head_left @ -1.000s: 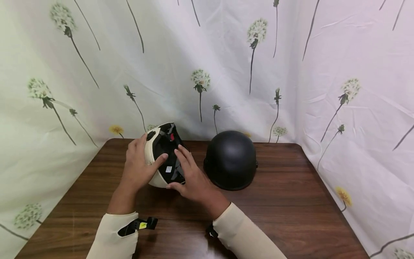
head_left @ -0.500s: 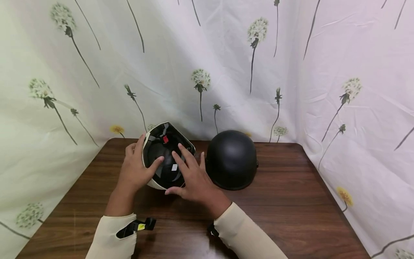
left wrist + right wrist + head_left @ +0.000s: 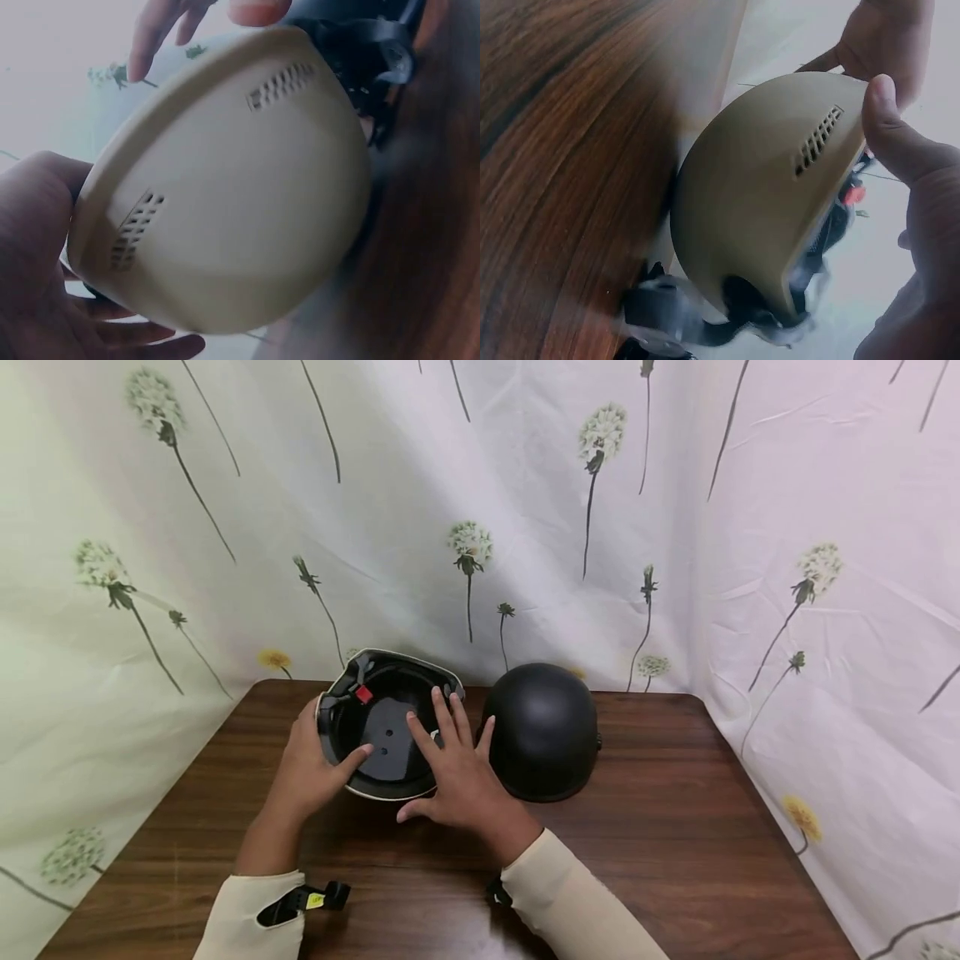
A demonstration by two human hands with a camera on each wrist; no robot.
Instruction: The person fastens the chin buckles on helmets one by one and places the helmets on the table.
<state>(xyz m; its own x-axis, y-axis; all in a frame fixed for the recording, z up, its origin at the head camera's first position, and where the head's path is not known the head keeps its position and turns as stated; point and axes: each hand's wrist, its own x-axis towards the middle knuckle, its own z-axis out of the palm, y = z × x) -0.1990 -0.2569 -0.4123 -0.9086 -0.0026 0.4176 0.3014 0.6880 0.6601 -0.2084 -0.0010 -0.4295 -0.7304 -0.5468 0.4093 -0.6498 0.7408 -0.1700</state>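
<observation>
A cream helmet (image 3: 384, 747) sits bottom-up at the table's back left, its black-lined hollow facing up. Inside it a red buckle tab (image 3: 363, 694) shows near the far left rim. My left hand (image 3: 302, 777) grips the left rim, thumb over the hollow and fingers round the outside. Spread nearly straight, my right hand (image 3: 467, 785) lies over the near right rim. The left wrist view shows the smooth cream shell (image 3: 240, 187) with two vent grilles. Low in the right wrist view hangs a blurred grey strap (image 3: 660, 311).
Just right of the cream helmet, a matt black helmet (image 3: 542, 735) stands dome-up, close to my right fingertips. The brown wooden table (image 3: 675, 843) ends at a white flowered curtain (image 3: 405, 527) behind. A black camera mount (image 3: 300, 903) is strapped on my left wrist.
The cream helmet has turned and tipped from its side until its hollow faces up. My right fingers have spread wider and shifted slightly right; the left hand has kept its hold. The black helmet stays put.
</observation>
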